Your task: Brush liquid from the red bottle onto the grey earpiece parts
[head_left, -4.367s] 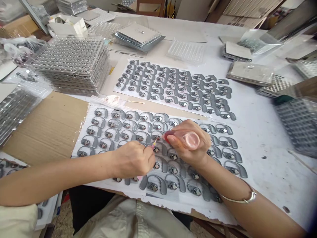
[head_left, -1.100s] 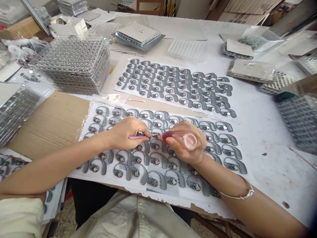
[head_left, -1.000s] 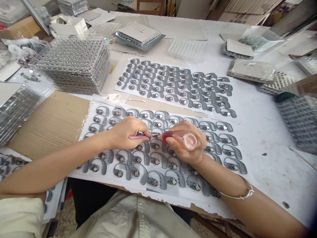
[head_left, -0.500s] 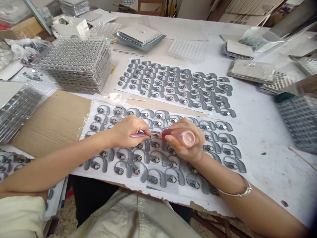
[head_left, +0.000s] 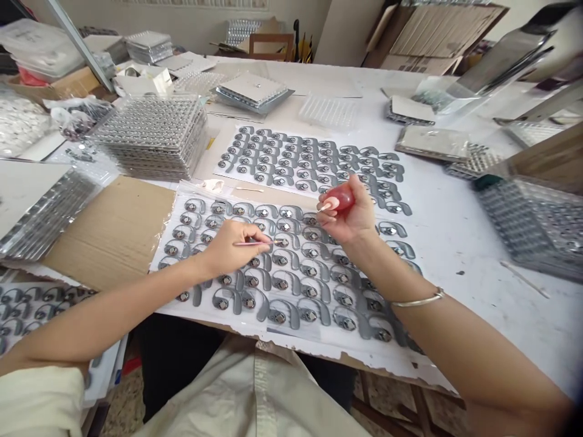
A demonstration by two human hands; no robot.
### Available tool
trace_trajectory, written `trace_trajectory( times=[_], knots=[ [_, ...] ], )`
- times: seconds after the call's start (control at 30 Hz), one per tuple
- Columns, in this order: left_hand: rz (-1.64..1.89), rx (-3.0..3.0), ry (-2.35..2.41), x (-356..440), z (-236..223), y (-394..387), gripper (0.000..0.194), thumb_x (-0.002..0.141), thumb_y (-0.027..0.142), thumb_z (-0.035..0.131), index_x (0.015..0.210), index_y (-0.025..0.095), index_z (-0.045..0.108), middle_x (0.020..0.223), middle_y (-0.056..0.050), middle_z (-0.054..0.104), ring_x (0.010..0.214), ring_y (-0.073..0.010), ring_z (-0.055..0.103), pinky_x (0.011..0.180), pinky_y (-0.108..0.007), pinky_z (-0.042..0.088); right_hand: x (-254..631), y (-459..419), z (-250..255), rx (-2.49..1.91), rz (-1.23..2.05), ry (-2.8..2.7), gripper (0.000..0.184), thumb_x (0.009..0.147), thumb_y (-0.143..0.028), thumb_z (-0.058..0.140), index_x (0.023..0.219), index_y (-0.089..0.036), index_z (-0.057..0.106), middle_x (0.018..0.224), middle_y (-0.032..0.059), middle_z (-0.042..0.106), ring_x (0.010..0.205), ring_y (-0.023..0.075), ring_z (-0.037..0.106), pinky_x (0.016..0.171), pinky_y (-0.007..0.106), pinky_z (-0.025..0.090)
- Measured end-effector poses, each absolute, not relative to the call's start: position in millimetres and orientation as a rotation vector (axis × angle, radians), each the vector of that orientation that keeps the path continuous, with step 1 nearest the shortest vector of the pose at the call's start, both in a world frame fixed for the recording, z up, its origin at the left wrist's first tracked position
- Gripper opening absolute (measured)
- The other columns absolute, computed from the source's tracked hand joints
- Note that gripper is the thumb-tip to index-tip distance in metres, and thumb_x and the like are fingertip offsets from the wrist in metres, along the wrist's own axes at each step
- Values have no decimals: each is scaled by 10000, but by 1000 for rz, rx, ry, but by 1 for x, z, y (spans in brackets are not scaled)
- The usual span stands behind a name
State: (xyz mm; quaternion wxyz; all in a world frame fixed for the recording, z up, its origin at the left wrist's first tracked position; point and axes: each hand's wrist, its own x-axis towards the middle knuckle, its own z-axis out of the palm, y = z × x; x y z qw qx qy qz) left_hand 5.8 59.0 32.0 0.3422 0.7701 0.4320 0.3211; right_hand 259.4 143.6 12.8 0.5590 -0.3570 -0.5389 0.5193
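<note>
Grey ear-hook piece [head_left: 281, 241] lies mid-row on printed sheet [head_left: 237, 329], sheet near front edge of worktop [head_left: 460, 315]. Left hand [head_left: 230, 249] over sheet, fingers [head_left: 255, 233] pinching slim pink pick [head_left: 248, 244], tip at piece. Right hand [head_left: 348, 217] raised, fingers [head_left: 330, 220] closed round small red bottle [head_left: 340, 197].

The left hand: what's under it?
The left hand is over a white sheet of gray hook-shaped pieces; whatever lies directly beneath the palm is hidden.
</note>
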Motion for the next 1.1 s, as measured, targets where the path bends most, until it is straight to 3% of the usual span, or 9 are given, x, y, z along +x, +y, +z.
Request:
trace_trajectory(
  times=[0.23, 0.4, 0.53, 0.8, 1.1],
  knots=[
    [1041, 2582, 748, 0, 25, 19, 123, 875, 122, 546, 898, 142, 665, 867, -74, 740, 774, -134, 705, 674, -211, 579, 249, 131, 24, -876, 1159, -1143, 489, 718, -702, 599, 692, -250, 412, 475, -85, 436, 363, 91, 449, 307, 224, 236],
    [961, 2859, 709, 2, 21, 14, 165, 877, 82, 482, 874, 131, 639, 844, -73, 729, 690, -124, 691, 597, -211, 568, 231, 87, 48, -956, 944, -1383, 339, 828, -515, 612, 664, -234, 515, 496, -27, 555, 415, 126, 542, 332, 262, 342],
    [938, 2972, 657, 4, 20, 11, 164, 875, 58, 476, 879, 96, 635, 812, -82, 721, 662, -128, 678, 582, -229, 561, 225, 54, 50, -955, 637, -1539, 217, 800, -423, 678, 696, -245, 611, 594, -3, 602, 490, 137, 560, 434, 314, 448],
    [802, 3123, 658, 11, 26, 7, 202, 884, 56, 449, 807, 90, 633, 708, -77, 687, 565, -157, 645, 450, -267, 505, 218, 41, 31, -944, 440, -1709, 109, 781, -301, 689, 770, -228, 609, 621, -10, 586, 517, 128, 541, 477, 292, 448],
    [739, 3141, 643, 10, 27, 7, 196, 882, 53, 441, 769, 114, 590, 666, -56, 647, 531, -148, 615, 428, -261, 466, 217, 42, 24, -913, 411, -1795, 145, 760, -262, 712, 837, -205, 603, 681, -1, 603, 559, 121, 551, 521, 272, 456]
  ],
)
